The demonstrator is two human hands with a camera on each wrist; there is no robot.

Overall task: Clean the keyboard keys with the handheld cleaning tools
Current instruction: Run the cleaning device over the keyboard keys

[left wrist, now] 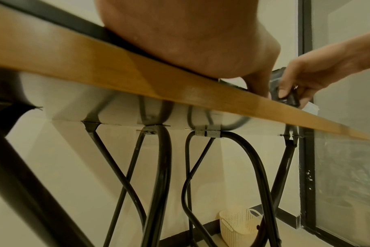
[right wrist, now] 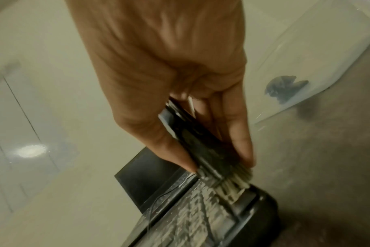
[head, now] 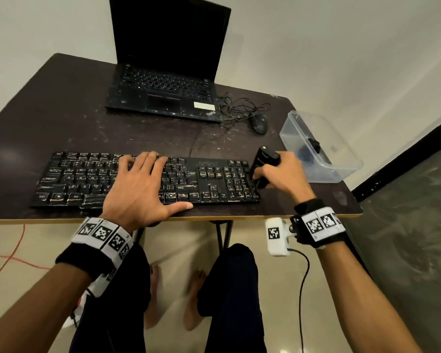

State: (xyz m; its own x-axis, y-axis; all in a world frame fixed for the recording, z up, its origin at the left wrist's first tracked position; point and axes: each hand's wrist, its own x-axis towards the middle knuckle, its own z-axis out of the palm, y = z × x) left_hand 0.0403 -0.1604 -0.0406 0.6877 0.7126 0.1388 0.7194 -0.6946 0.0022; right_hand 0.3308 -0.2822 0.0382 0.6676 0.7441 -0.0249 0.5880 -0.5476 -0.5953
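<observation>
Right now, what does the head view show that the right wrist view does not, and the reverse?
Only the head view: the left hand lying flat on the keyboard, the mouse, the table.
Only the right wrist view: the brush's pale bristles touching the keyboard's end.
Both: the right hand gripping the brush, the laptop, and the clear box.

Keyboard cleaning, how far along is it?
Barely begun. Tool fetched: the right hand grips a brush, bristles on the keyboard's right-end keys. The left hand lies flat, steadying it. Whitish grime still streaks most keys, so nearly everything remains.
</observation>
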